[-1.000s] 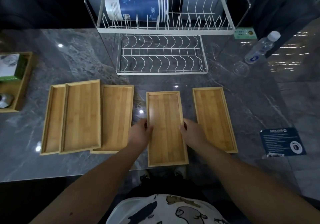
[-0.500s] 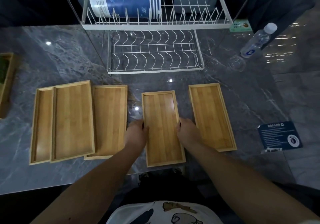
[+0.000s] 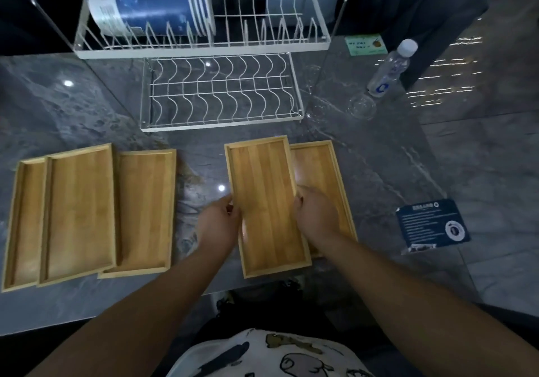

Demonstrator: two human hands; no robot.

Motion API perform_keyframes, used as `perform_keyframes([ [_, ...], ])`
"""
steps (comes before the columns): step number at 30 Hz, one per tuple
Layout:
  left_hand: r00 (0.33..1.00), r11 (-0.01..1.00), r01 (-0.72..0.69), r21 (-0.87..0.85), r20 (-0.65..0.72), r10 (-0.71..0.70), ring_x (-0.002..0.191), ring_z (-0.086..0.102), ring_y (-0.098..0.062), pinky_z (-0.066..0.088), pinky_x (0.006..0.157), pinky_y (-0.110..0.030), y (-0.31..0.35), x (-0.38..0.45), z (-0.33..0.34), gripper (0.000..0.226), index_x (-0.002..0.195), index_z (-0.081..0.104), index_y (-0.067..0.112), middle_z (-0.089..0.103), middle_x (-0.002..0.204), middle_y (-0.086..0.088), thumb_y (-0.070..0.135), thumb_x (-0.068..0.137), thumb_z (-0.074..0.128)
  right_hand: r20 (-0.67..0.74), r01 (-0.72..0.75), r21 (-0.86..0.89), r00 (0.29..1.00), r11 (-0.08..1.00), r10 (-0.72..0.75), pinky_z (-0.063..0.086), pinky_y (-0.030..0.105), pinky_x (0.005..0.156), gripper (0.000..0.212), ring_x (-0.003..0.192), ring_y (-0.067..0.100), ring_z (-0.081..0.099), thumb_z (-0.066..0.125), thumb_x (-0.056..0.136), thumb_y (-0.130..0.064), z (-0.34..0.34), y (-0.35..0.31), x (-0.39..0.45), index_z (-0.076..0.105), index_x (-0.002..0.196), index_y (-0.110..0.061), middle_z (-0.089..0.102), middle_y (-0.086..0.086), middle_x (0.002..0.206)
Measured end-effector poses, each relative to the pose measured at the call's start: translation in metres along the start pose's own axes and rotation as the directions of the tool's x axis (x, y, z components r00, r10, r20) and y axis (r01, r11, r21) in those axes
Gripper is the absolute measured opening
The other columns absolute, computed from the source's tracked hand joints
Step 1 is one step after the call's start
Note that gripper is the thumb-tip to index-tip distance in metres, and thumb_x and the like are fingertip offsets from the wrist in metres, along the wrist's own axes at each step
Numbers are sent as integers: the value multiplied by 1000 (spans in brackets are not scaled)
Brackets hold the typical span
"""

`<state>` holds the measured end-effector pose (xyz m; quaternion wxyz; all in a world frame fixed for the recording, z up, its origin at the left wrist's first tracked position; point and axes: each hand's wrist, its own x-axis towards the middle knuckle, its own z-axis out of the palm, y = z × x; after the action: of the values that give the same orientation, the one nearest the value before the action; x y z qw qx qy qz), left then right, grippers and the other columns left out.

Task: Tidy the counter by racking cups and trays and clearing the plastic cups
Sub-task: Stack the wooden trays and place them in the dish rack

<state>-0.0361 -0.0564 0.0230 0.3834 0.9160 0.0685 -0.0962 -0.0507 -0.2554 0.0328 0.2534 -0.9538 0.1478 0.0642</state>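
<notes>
Gripping a bamboo tray by its two long edges, left hand on the left rim and right hand on the right rim, fingers curled closed around the rims. Tray overlaps the left side of a second bamboo tray lying on the counter; looks lifted slightly off the surface, though blur makes that hard to confirm. Three more trays lie overlapped in a row at counter left, well apart from the held one. Two-tier white wire rack stands behind, lower tier bare of dishes, upper tier holding a stack of blue paper cups lying on its side at the left end. Clear plastic cup sits right of the rack, just beside a water bottle. Blue card lies at counter right, green card near the rack's far right corner.
</notes>
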Motion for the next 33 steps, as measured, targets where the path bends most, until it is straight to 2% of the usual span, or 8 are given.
perform_keyframes([
  [4, 999, 999, 11, 30, 36, -13, 52, 51, -7, 33, 47, -22, 43, 4, 29, 19, 74, 61, 20, 58, 61, 6, 17, 91, 54, 28, -9, 21, 1000, 1000, 8, 21, 25, 49, 40, 65, 15, 45, 47, 98, -14, -32, 37, 17, 34, 61, -24, 47, 1, 75],
  [7, 993, 998, 52, 46, 101, -57, 67, 61, -25, 46, 57, -31, 70, 10, 56, 17, 80, 64, 8, 68, 76, -11, 13, 90, 52, 55, -35, -17, 998, 999, 36, 31, 28, 58, 29, 70, 17, 50, 45, 99, -16, -47, 66, 28, 49, 71, -13, 53, 4, 82],
  [9, 991, 996, 67, 50, 116, -73, 74, 64, -29, 52, 64, -37, 81, 11, 71, 19, 91, 69, 5, 69, 82, -14, 12, 91, 51, 65, -41, -25, 997, 999, 43, 37, 29, 63, 25, 76, 19, 54, 44, 100, -18, -53, 82, 34, 53, 77, -12, 55, 5, 85],
  [11, 989, 996, 84, 43, 115, -88, 76, 65, -28, 53, 66, -36, 89, 13, 84, 21, 96, 70, 7, 70, 84, -13, 12, 91, 50, 83, -60, -27, 995, 998, 62, 41, 30, 67, 26, 79, 21, 57, 43, 100, -20, -57, 94, 41, 54, 78, -13, 59, 8, 88],
  [16, 987, 991, 89, 104, 128, -102, 71, 63, -24, 55, 66, -37, 99, 17, 102, 22, 92, 69, 8, 70, 82, -10, 15, 92, 48, 133, -67, -16, 989, 998, 68, 46, 32, 67, 28, 77, 21, 59, 42, 101, -21, -57, 114, 52, 58, 78, -15, 63, 8, 85],
  [20, 986, 984, 99, 149, 120, -118, 71, 63, -24, 53, 62, -35, 100, 17, 106, 20, 89, 67, 10, 68, 80, -9, 16, 93, 49, 151, -54, 0, 987, 999, 54, 43, 30, 62, 26, 73, 18, 58, 44, 100, -22, -52, 120, 55, 59, 80, -15, 62, 4, 81],
  [26, 987, 984, 121, 128, 92, -134, 68, 61, -24, 52, 62, -38, 101, 17, 106, 21, 85, 65, 7, 66, 76, -10, 15, 92, 47, 135, -22, 17, 991, 1000, 20, 51, 33, 64, 23, 70, 16, 58, 46, 99, -23, -49, 122, 59, 62, 84, -16, 61, 1, 78],
  [33, 987, 984, 138, 111, 62, -146, 69, 62, -22, 52, 63, -37, 96, 14, 106, 22, 91, 67, 10, 67, 79, -8, 17, 95, 47, 139, 9, -3, 990, 1000, -8, 53, 38, 69, 24, 73, 16, 58, 44, 100, -26, -47, 121, 54, 60, 84, -16, 60, 2, 81],
])
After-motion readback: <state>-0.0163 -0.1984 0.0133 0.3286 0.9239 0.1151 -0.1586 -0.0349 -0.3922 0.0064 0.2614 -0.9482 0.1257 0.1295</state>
